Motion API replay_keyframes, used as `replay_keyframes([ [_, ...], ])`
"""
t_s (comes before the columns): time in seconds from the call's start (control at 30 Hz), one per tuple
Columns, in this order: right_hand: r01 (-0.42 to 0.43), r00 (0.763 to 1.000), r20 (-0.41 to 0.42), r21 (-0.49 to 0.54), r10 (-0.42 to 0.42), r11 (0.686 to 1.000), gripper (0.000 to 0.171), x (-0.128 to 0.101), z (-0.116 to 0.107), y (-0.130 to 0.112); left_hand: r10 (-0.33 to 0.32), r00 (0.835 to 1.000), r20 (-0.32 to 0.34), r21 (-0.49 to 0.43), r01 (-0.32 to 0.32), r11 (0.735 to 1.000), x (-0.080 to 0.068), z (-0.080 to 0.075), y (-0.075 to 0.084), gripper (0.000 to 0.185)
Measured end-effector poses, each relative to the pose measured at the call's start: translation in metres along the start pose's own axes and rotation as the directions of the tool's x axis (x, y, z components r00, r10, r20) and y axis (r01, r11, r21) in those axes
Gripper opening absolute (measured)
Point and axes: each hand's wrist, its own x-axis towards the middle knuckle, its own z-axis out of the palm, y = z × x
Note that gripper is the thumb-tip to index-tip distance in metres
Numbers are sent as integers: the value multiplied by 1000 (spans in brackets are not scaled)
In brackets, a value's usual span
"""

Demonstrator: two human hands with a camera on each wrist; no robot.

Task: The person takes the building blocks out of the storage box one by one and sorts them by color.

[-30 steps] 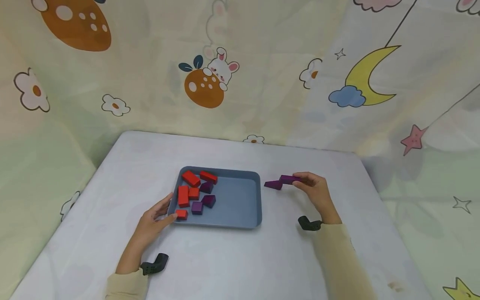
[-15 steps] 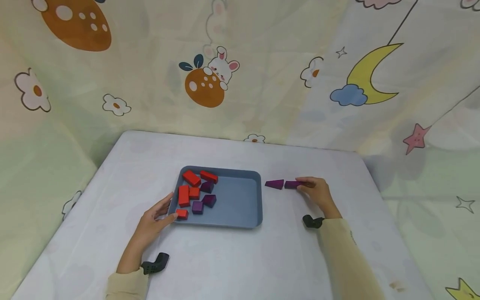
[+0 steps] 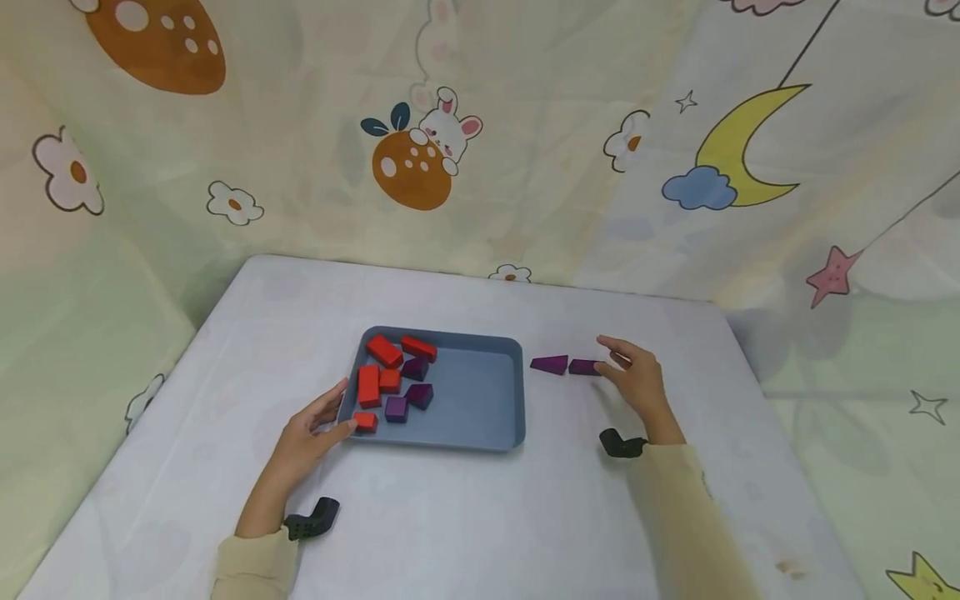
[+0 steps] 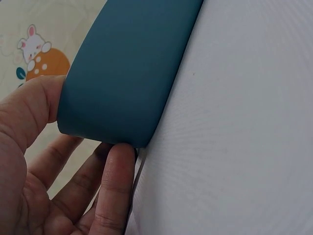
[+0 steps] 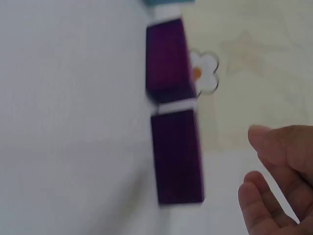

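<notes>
My left hand [image 3: 303,442] grips the left edge of the blue-grey tray [image 3: 480,400], thumb over the rim. In the left wrist view, a finger [image 4: 117,183] presses against the tray's outer side [image 4: 117,83] near its bottom. Several red blocks [image 3: 368,386] and purple blocks [image 3: 397,409] lie in the tray's left half. On the table to its right, a tapered purple block [image 3: 550,364] and a rectangular purple block [image 3: 584,367] lie end to end with a narrow gap. My right hand [image 3: 637,383] is beside the rectangular one, fingers spread and holding nothing.
A white-covered table [image 3: 450,517] carries everything. Behind it hangs a printed cloth [image 3: 540,167] with rabbits, flowers and a moon. A black wrist device [image 3: 621,444] sits at the right cuff, another [image 3: 313,518] at the left.
My right hand has lowered the rectangular purple block to the table, in line with the tapered one, and let go. Its fingers have spread. The left hand stays on the tray.
</notes>
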Motion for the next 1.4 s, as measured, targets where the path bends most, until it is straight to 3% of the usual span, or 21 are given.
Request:
replay_keyframes([
  [0.2,64,998,-6,94,-64,993,45,-12,21,-28,13,1000,7,-9,-13,1000,5,1,-1,74],
  [0.43,185,982,-9,180,-187,966,40,-27,62,-50,-9,1000,15,-17,10,1000,7,3,-2,77],
  [0.6,218,974,11,235,-227,947,41,-38,91,-64,-16,1000,19,-35,17,999,7,2,-1,75],
  [1.13,176,957,148,389,-250,905,42,-46,163,-106,-3,1000,19,-68,4,998,3,-2,-1,74],
  [1.4,103,949,240,367,-202,925,46,-42,192,-119,-21,1000,12,-46,22,999,3,-3,-3,75],
])
